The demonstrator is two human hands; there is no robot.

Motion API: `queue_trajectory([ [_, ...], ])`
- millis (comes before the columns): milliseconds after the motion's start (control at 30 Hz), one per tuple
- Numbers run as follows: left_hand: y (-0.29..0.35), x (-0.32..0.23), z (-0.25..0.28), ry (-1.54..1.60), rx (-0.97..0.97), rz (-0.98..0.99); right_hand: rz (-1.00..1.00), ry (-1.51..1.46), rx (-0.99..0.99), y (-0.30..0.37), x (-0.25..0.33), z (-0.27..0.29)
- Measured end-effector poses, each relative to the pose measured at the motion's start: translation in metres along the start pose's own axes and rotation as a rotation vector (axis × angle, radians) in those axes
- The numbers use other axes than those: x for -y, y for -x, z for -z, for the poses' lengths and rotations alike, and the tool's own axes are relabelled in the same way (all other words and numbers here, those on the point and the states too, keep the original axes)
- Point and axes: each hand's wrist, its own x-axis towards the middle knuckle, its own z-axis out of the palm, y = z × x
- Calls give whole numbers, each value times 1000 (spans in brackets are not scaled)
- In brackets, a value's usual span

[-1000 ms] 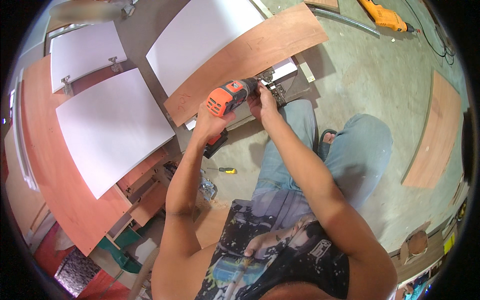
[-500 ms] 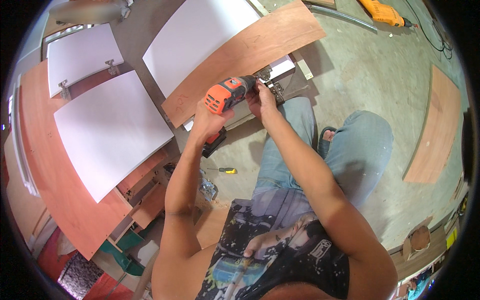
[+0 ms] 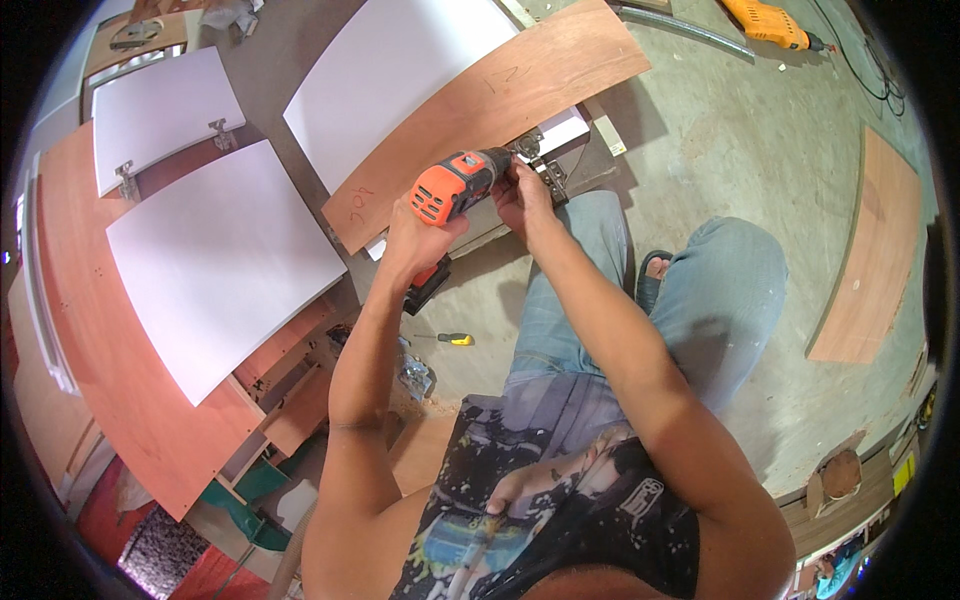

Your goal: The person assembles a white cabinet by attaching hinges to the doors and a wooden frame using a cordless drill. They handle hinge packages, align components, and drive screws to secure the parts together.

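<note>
My left hand [image 3: 420, 240] is wrapped round the grip of an orange and black cordless drill [image 3: 445, 190]. The drill's front end points to the right, at a metal cabinet hinge [image 3: 540, 165] by the end of a white board [image 3: 563, 130]. Beside the chuck, my right hand [image 3: 525, 198] has its fingers drawn together against the hinge area. Whatever they pinch is hidden. A long wooden strip [image 3: 490, 110] lies just beyond the drill, across a large white panel [image 3: 390, 70].
White panels [image 3: 225, 265] lie at left on a reddish board [image 3: 90, 290]; one smaller panel [image 3: 165, 115] carries two hinges. A yellow-handled screwdriver [image 3: 456, 340] rests on the floor. A yellow power tool [image 3: 770, 25] lies far right, and a curved plank [image 3: 868, 250] lies at right.
Both hands and the drill stay almost where they were. A blurred shape at the far upper left is gone, uncovering a board there.
</note>
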Motion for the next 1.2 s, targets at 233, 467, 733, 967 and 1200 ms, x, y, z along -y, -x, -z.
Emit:
queue_trajectory([
  [233, -1, 2, 0, -21, 14, 18, 4, 25, -6, 3, 2, -2],
  [467, 0, 1, -1, -60, -10, -20, -9, -7, -10, 8, 5, -7],
  [733, 0, -17, 6, -98, 36, 117, 828, 1159, -141, 52, 51, -49],
  [967, -5, -14, 5, 14, -47, -25, 1213, 2930, 696, -68, 90, -196],
  [1200, -5, -17, 6, -81, -6, 39, 601, 3063, 685, -93, 63, -186],
])
